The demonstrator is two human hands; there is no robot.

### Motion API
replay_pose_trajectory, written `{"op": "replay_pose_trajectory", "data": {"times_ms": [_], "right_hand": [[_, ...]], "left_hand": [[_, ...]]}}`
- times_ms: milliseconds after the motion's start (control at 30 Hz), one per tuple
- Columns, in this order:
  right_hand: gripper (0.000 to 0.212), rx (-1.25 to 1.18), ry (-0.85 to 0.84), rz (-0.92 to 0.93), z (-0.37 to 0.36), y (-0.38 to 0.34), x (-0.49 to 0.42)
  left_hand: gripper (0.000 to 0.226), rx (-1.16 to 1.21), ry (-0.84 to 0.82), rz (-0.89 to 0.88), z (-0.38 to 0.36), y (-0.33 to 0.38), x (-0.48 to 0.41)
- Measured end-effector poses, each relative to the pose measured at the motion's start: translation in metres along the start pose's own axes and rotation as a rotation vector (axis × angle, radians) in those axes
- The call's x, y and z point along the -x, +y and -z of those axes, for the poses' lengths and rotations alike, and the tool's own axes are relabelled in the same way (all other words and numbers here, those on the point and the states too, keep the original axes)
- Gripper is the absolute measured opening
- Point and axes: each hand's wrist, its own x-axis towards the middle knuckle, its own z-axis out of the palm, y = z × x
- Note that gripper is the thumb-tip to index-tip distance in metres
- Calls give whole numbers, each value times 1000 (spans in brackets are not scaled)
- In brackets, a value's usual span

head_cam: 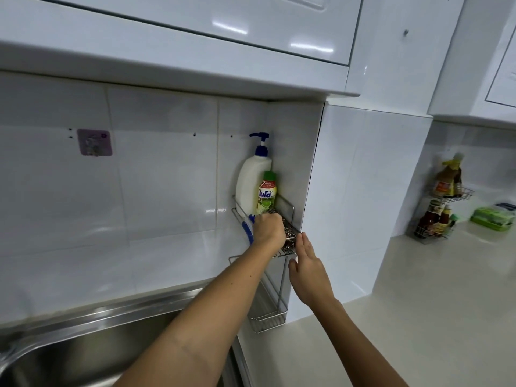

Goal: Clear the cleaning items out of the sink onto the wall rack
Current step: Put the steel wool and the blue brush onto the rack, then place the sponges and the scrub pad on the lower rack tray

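Steel wire rack [290, 210] sat in the tiled corner above the sink [83, 339], and both hands were up at its top shelf. The left hand [269, 229] was curled closed over the shelf, gripping a blue-and-white brush [248, 227] whose bristled end poked out to the left of the knuckles and hung just over the shelf's front rail. Under and beside that fist lay a metal scourer [289, 238], resting on the shelf; whether the fingers touched it, I could not tell. The right hand [307, 268] was flat and open, fingers together and pointing up, its fingertips [304, 238] at the shelf's right front corner, holding nothing. At the back of the shelf stood a white pump bottle [252, 182] with a blue top, and a small green-capped bottle [266, 192] stood just in front of it, touching. Far right, a sauce rack [439, 216] stood on the counter [391, 317].
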Motion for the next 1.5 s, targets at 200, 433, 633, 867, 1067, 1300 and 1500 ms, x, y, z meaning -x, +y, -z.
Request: {"op": "replay_pose_trajectory", "data": {"times_ms": [200, 433, 633, 867, 1067, 1300, 1500], "right_hand": [[63, 18, 12, -34, 0, -6, 0], [70, 36, 55, -73, -14, -12, 4], [69, 84, 81, -80, -19, -13, 10], [67, 103, 81, 40, -69, -40, 46], [65, 131, -145, 97, -139, -68, 82], [66, 161, -471, 215, -214, -90, 136], [67, 179, -693, 209, -267, -100, 175]], "left_hand": [[41, 478, 241, 296, 2, -30, 21], [46, 962, -74, 532, -8, -18, 38], [49, 898, -103, 455, -12, -33, 38], [53, 543, -63, 321, -5, -103, 77], [58, -72, -264, 188, -26, -232, 154], [59, -284, -554, 309, -51, -339, 253], [57, -323, -676, 408, -71, -373, 304]]}}
